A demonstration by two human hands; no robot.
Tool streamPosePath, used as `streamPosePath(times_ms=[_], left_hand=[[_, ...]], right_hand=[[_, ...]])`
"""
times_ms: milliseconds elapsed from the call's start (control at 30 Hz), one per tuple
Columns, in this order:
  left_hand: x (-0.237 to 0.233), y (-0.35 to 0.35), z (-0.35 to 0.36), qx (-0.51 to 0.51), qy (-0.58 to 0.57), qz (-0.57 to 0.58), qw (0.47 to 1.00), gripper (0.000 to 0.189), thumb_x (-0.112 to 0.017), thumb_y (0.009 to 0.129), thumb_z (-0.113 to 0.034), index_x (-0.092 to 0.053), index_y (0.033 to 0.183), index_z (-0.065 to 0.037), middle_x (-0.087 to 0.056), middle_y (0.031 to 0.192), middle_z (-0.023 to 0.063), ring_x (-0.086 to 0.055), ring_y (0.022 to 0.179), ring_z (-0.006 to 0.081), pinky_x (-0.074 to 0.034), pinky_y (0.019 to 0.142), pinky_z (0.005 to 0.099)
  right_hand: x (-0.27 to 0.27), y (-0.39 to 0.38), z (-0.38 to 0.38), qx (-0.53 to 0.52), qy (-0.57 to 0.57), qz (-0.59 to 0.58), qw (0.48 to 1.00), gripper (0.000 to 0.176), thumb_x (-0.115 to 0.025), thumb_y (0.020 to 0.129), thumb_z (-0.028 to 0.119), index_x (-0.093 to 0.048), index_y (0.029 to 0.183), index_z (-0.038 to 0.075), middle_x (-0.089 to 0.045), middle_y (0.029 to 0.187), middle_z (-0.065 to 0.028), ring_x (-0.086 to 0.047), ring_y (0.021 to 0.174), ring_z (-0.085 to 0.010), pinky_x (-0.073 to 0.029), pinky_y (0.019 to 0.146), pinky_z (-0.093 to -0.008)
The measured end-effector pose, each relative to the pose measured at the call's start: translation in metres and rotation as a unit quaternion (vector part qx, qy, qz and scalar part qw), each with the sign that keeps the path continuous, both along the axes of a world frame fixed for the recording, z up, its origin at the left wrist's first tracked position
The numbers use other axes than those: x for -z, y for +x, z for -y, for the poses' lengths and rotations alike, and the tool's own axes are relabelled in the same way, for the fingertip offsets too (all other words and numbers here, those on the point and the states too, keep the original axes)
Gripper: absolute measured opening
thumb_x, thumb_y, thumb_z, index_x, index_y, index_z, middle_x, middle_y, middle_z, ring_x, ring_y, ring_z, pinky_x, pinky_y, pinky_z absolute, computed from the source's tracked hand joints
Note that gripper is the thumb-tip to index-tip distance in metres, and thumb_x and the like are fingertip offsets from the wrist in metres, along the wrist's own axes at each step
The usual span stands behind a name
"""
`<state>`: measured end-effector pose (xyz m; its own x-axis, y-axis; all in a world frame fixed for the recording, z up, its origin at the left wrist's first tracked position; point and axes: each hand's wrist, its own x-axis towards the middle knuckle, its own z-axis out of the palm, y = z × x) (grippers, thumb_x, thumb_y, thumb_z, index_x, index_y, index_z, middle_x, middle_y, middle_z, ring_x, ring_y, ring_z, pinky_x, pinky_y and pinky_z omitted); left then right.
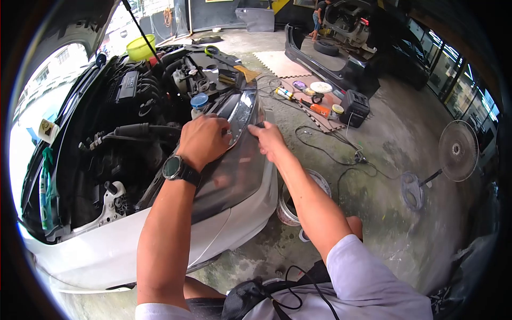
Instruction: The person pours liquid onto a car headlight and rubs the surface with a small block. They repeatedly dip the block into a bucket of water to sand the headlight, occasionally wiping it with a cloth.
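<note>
A white car [242, 221] stands with its hood up and the engine bay [128, 88] showing. My left hand [205, 140], with a black watch on the wrist, rests at the upper edge of the headlight [226, 178], its fingers curled down; what they hold, if anything, is hidden. On the headlight's outer side, my right hand [266, 140] has its thumb and fingers pressed together around something small and dark at the glossy strip [242, 114]. A blue-capped reservoir [199, 101] is just beyond my left hand.
A bucket [290, 213] stands beside the bumper. Cables [341, 165], an orange tool [320, 110] and a black power box [354, 106] lie on the floor to the right. A fan [457, 150] stands further right. A person [318, 20] is at the back near a removed bumper [330, 66].
</note>
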<state>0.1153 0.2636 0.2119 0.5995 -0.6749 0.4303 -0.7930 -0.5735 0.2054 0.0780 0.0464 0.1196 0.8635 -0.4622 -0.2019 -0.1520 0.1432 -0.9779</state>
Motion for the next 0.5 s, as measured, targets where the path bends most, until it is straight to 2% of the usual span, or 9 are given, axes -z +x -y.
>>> streamPosePath(times_ms=[67, 133, 200, 267, 400, 433, 500], left_hand=[[-0.003, -0.001, 0.001, -0.006, 0.005, -0.013, 1.000, 0.025, -0.076, 0.084, -0.026, -0.084, 0.104, -0.012, -0.078, 0.101, 0.0120, -0.074, 0.099, 0.0362, -0.059, 0.089, 0.0484], [-0.001, -0.003, 0.000, -0.011, 0.004, -0.007, 1.000, 0.026, -0.076, 0.084, -0.026, -0.084, 0.104, -0.012, -0.078, 0.103, 0.0118, -0.074, 0.100, 0.0360, -0.058, 0.090, 0.0485], [0.004, -0.002, -0.001, -0.004, 0.007, -0.005, 1.000, 0.025, -0.076, 0.084, -0.026, -0.083, 0.104, -0.011, -0.078, 0.104, 0.0116, -0.073, 0.101, 0.0361, -0.058, 0.090, 0.0486], [0.001, 0.000, 0.001, 0.001, 0.002, 0.005, 1.000, 0.025, -0.075, 0.084, -0.026, -0.083, 0.104, -0.011, -0.078, 0.105, 0.0115, -0.073, 0.102, 0.0362, -0.058, 0.090, 0.0487], [-0.001, -0.001, 0.000, -0.013, 0.009, -0.012, 1.000, 0.025, -0.075, 0.084, -0.025, -0.083, 0.103, -0.011, -0.078, 0.105, 0.0113, -0.073, 0.104, 0.0359, -0.058, 0.090, 0.0487], [0.001, -0.002, -0.001, -0.006, 0.008, -0.001, 1.000, 0.025, -0.075, 0.083, -0.025, -0.083, 0.102, -0.011, -0.078, 0.105, 0.0111, -0.073, 0.104, 0.0356, -0.059, 0.091, 0.0486], [0.003, -0.003, 0.000, -0.004, 0.009, -0.002, 1.000, 0.025, -0.075, 0.083, -0.025, -0.083, 0.102, -0.011, -0.078, 0.104, 0.0111, -0.073, 0.104, 0.0357, -0.059, 0.091, 0.0484]], right_hand=[[-0.004, -0.003, -0.002, -0.006, -0.022, -0.008, 1.000, 0.034, -0.078, 0.097, 0.022, -0.064, 0.120, 0.003, -0.048, 0.068, 0.0020, -0.040, 0.049, -0.0096, -0.028, 0.042, -0.0319], [-0.003, 0.002, 0.000, 0.001, 0.021, 0.014, 1.000, 0.021, -0.077, 0.098, 0.022, -0.065, 0.106, 0.008, -0.051, 0.070, 0.0035, -0.041, 0.050, -0.0081, -0.025, 0.041, -0.0284], [-0.001, 0.008, 0.000, 0.029, 0.001, 0.021, 0.999, 0.022, -0.078, 0.097, 0.022, -0.066, 0.108, 0.008, -0.051, 0.068, 0.0036, -0.041, 0.048, -0.0081, -0.026, 0.040, -0.0287], [-0.002, 0.011, -0.001, 0.039, -0.006, 0.036, 0.999, 0.024, -0.078, 0.095, 0.021, -0.065, 0.106, 0.004, -0.052, 0.068, 0.0002, -0.044, 0.048, -0.0110, -0.029, 0.040, -0.0338], [-0.005, -0.007, -0.010, -0.007, 0.002, 0.026, 1.000, 0.022, -0.078, 0.094, 0.022, -0.066, 0.102, 0.005, -0.053, 0.068, 0.0005, -0.044, 0.047, -0.0111, -0.029, 0.040, -0.0339], [-0.004, -0.003, -0.006, -0.006, 0.030, 0.036, 0.999, 0.021, -0.078, 0.094, 0.022, -0.066, 0.100, 0.005, -0.052, 0.068, 0.0011, -0.043, 0.047, -0.0110, -0.029, 0.041, -0.0336], [-0.003, -0.002, -0.007, 0.009, 0.016, 0.030, 0.999, 0.021, -0.078, 0.095, 0.021, -0.066, 0.100, 0.005, -0.052, 0.068, 0.0013, -0.042, 0.047, -0.0109, -0.029, 0.041, -0.0336]])
